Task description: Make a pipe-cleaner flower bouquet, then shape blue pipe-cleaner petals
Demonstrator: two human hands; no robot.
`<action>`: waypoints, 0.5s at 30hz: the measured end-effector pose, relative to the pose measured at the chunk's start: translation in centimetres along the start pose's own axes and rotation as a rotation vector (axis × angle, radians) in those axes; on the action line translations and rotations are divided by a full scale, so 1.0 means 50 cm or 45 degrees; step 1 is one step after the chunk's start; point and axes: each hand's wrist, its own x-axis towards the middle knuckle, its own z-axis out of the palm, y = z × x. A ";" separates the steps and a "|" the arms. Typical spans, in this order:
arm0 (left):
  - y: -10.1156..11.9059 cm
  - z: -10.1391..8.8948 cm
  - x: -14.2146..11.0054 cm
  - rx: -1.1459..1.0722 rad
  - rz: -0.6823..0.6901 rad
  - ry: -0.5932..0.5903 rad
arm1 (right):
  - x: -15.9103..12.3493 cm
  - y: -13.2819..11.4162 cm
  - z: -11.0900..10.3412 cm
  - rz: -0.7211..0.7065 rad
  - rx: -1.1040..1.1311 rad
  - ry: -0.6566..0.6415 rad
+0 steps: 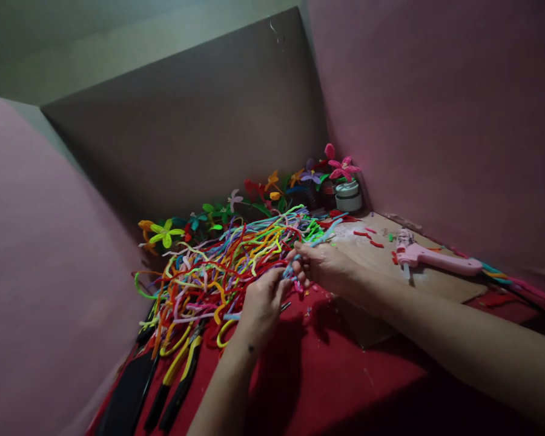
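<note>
My left hand (264, 298) and my right hand (323, 264) are close together above the red tabletop, fingers closed on a light blue pipe cleaner (326, 235). One end of it sticks out past my right hand, up toward the back. Between the two hands a short stretch shows, partly hidden by my fingers. Just behind and left of my hands spreads a big tangled heap of pipe cleaners (209, 272) in many colours. Small pink bits (298, 287) lie below my fingers.
Yellow-and-black pliers (179, 378) and a flat black object (126, 393) lie at the front left. On a brown board (440, 286) at right rests a pink glue gun (436, 257). Several pipe-cleaner flowers (166, 234) and a pale round container (347, 196) line the back wall.
</note>
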 end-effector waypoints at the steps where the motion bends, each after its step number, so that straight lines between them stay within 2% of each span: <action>1: -0.001 0.011 0.001 -0.006 -0.046 -0.011 | 0.000 -0.002 0.002 -0.035 0.044 0.015; 5: -0.015 0.021 0.000 0.091 -0.079 0.007 | 0.003 -0.023 0.008 -0.234 0.249 0.231; 9: -0.014 0.003 -0.003 0.131 -0.049 -0.012 | 0.008 -0.072 0.013 -0.197 0.578 0.273; 12: -0.006 -0.007 -0.006 0.129 -0.052 -0.002 | 0.016 -0.114 0.006 -0.284 0.687 0.361; 15: 0.000 -0.008 -0.009 0.220 -0.019 -0.015 | 0.026 -0.138 -0.011 -0.332 0.655 0.478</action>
